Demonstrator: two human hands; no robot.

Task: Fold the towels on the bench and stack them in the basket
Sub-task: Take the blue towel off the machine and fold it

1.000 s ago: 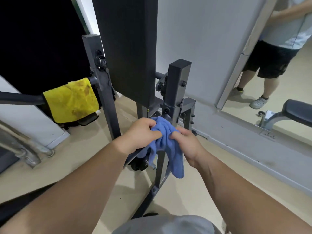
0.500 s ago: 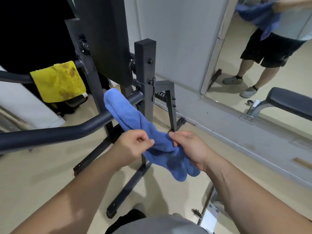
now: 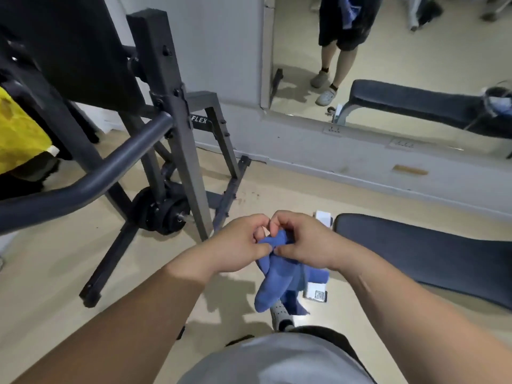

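Note:
A blue towel (image 3: 279, 281) hangs bunched in the air in front of my body, its loose end dangling toward the floor. My left hand (image 3: 238, 245) pinches its top edge from the left, and my right hand (image 3: 302, 242) pinches the same edge from the right, the two hands almost touching. A yellow stained towel (image 3: 19, 139) hangs over the machine bar at the far left. The padded bench (image 3: 426, 253) lies just right of my hands. No basket is in view.
A dark weight machine with a curved bar (image 3: 91, 176) and weight plates (image 3: 163, 212) stands to the left. A wall mirror (image 3: 388, 51) ahead reflects a person's legs and the bench. A white label block (image 3: 315, 293) sits by the bench's end.
The blue towel has come off the machine's curved bar. Both hands have drawn it right and down toward the bench, and now pinch it close together. The view has turned right.

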